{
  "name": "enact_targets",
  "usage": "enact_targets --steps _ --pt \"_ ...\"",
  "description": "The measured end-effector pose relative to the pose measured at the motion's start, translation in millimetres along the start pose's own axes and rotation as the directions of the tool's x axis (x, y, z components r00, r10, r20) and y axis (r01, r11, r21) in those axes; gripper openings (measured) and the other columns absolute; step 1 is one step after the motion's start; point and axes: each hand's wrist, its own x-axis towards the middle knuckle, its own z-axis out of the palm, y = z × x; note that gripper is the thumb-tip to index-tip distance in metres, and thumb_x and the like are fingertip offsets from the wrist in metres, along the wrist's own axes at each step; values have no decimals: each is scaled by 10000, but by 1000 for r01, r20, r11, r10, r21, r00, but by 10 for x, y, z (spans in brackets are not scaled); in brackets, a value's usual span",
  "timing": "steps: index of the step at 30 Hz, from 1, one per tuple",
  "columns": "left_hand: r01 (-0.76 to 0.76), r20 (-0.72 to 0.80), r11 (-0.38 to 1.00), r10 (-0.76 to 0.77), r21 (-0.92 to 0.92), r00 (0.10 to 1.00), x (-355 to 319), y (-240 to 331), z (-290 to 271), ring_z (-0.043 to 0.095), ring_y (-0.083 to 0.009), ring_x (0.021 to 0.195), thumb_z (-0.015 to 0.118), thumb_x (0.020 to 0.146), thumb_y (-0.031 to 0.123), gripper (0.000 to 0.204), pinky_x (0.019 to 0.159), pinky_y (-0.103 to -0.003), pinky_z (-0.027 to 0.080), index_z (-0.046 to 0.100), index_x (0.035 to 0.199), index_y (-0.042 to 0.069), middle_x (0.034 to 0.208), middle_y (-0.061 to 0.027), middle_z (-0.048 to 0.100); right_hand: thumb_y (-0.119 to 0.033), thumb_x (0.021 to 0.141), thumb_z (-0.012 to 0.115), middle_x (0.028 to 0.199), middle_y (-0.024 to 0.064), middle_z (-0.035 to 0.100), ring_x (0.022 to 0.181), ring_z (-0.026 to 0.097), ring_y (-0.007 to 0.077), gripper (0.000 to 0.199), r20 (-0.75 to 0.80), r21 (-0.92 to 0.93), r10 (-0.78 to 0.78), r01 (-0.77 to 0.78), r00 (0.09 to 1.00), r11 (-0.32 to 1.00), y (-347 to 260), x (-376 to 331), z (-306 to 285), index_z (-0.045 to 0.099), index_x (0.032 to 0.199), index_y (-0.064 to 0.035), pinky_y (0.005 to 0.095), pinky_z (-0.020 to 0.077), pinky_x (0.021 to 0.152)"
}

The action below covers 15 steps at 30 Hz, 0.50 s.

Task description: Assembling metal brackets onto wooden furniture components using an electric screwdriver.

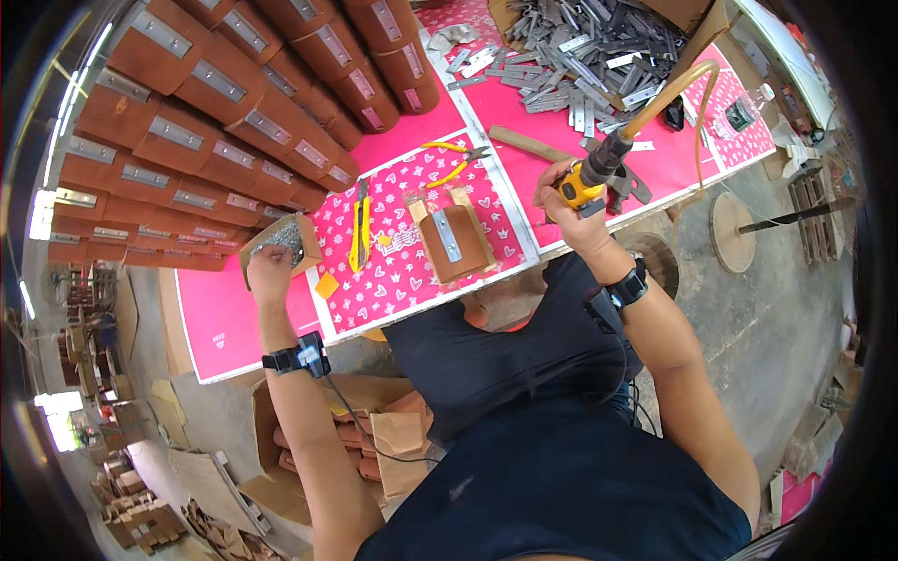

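Observation:
My right hand (572,208) is wrapped round a yellow and black power drill (587,183), held over the right part of the table with a tan hose running up beyond it. My left hand (270,269) dips into a small cardboard box (311,247) of tiny grey metal pieces (283,234). Its fingers are drawn together; what they pinch is too small to make out. Between the hands, a brown curved block (470,254) rests in a wooden holder (460,196). A silver metal plate (446,234) lies on top of the block.
Stacked brown curved pieces (187,140) with metal plates rise at the left. Yellow-handled pliers (447,172), a yellow utility knife (361,232) and a hammer (528,143) lie on the pink table cover (393,290). Loose metal plates (580,84) are heaped behind. An open carton (267,425) stands below.

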Motion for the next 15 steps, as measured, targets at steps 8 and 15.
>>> enact_targets --steps 8,15 --pt "-68 -93 627 -6 -776 996 -455 486 -33 675 -129 813 656 925 50 166 755 -265 539 676 1083 4 932 -67 725 7 831 656 787 47 636 709 620 116 94 19 6 63 -63 998 998 -136 96 100 601 906 -5 267 510 651" --pt "208 275 254 265 -945 924 -1463 1847 152 670 -156 1008 579 973 -12 223 906 -307 528 567 1195 -7 1076 -123 713 -104 871 610 771 117 623 668 633 212 143 127 441 42 -94 991 893 -782 291 681 570 972 -12 342 535 630"
